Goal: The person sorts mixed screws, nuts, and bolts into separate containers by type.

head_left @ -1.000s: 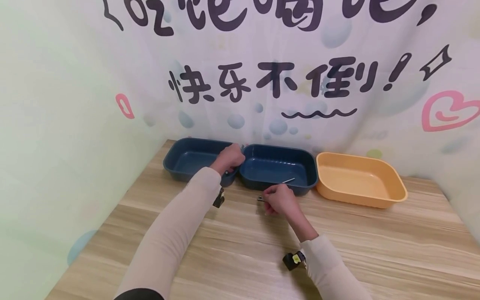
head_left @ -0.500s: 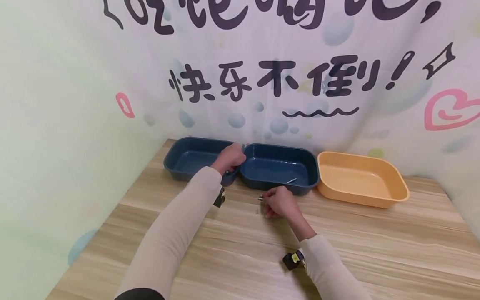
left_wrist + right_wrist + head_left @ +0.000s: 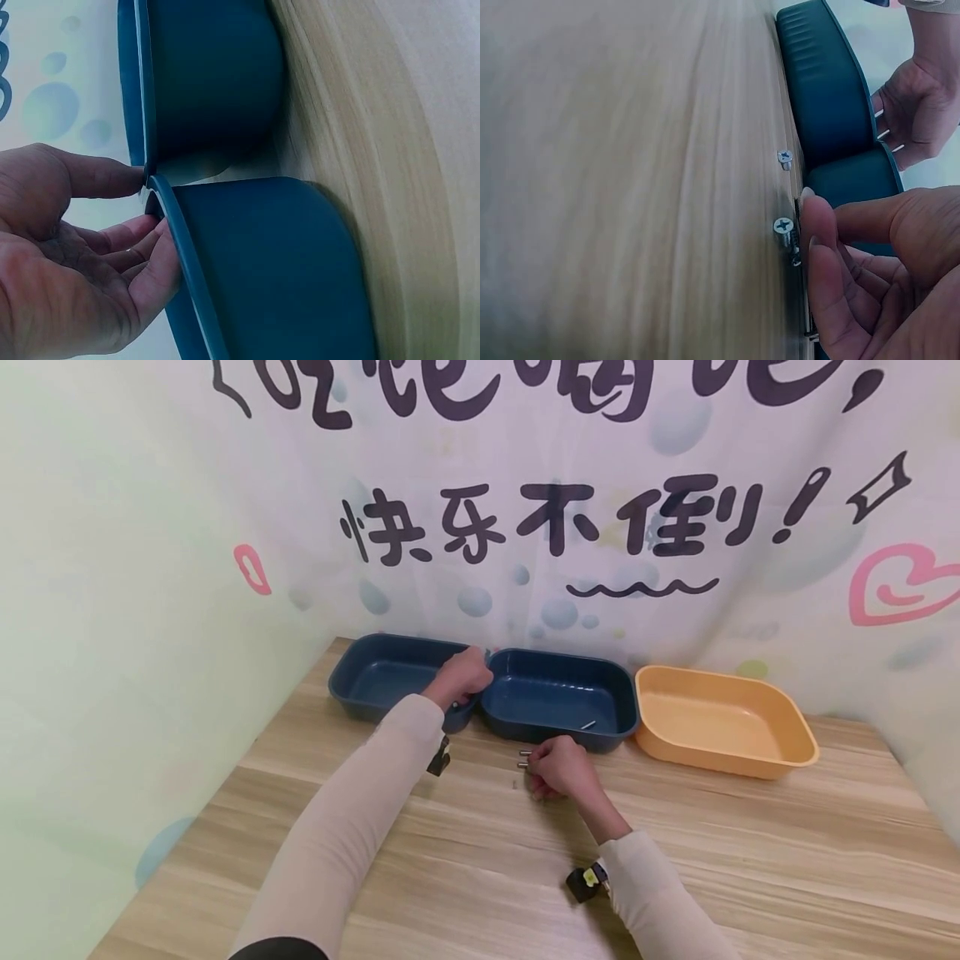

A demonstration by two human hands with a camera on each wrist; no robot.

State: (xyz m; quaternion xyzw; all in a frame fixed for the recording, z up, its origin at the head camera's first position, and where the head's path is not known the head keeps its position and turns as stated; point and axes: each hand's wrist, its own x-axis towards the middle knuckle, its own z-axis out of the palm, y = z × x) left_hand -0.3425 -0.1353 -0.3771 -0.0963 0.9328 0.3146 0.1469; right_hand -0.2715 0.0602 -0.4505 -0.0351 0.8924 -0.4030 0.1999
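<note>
My left hand reaches to where the left blue bin and the middle blue bin meet. In the left wrist view its thumb presses the middle bin's rim, and its curled fingers go round the left bin's rim. Low in front of the middle bin, my right hand has thumb and fingertips drawn together at some screws. The right wrist view shows a cross-head screw close against those fingertips, with another screw farther left. Part of what the fingers hold is hidden.
A thin metal piece lies inside the middle bin near its front wall. To its right stands an orange bin. All three bins line up along a printed wall cloth on a wood-grain table.
The screws at my right fingertips have spread apart, and that hand has dipped slightly. The metal piece in the middle bin shows a little farther right. My left hand stays where it was.
</note>
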